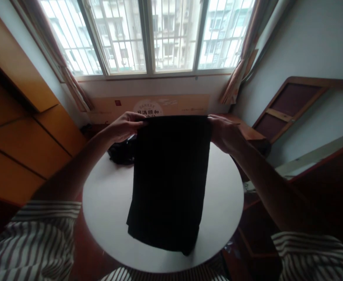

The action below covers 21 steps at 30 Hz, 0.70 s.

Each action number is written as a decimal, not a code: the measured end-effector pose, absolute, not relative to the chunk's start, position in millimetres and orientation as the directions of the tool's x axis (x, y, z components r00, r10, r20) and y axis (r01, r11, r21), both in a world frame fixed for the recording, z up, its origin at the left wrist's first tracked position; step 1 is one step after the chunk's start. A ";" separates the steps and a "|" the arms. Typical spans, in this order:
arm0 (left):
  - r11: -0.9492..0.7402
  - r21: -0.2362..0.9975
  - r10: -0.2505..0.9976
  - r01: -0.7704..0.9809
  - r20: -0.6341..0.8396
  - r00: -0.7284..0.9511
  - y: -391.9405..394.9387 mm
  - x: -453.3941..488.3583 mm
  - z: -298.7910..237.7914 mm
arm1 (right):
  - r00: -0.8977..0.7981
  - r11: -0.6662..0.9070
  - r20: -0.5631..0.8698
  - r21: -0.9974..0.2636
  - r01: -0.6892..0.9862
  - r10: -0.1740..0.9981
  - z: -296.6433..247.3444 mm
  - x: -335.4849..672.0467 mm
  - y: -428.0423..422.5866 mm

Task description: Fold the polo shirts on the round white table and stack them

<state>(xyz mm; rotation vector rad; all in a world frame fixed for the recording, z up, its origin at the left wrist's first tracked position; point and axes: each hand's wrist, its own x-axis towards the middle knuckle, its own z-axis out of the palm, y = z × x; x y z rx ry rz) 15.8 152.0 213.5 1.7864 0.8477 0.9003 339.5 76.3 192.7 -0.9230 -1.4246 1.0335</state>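
Observation:
A black folded garment (168, 179) hangs over a round white table (107, 199), its lower end resting on the tabletop near me. My left hand (126, 125) pinches its top left corner. My right hand (222, 132) grips the top right corner, fingers closed on the cloth. Both hands hold the top edge taut and lifted above the far side of the table. My sleeves are striped.
A dark bundle of cloth (121, 152) lies on the table behind my left hand. Wooden cabinets (19, 140) stand at the left. A barred window (150, 35) with curtains fills the far wall, a printed cardboard panel (150, 105) beneath it. A wooden bedframe (291, 105) is at right.

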 end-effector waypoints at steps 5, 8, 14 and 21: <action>-0.275 0.828 0.896 0.489 0.037 0.443 212.5 27.4 147.1 | 0.028 0.111 0.144 -0.860 0.497 0.989 142.2 330.8 137.1; -0.353 0.731 0.916 0.584 0.142 0.377 215.7 27.9 100.5 | 0.023 0.131 0.184 -0.778 0.614 0.983 94.4 314.3 132.5; -0.694 0.384 0.709 0.609 0.218 0.670 156.0 18.8 11.8 | -0.527 0.533 0.102 -0.280 0.798 0.844 12.6 286.7 35.7; -0.576 0.398 0.817 0.714 0.281 0.503 112.8 0.1 -11.0 | -0.568 0.577 0.119 -0.263 0.773 0.814 15.6 294.1 9.0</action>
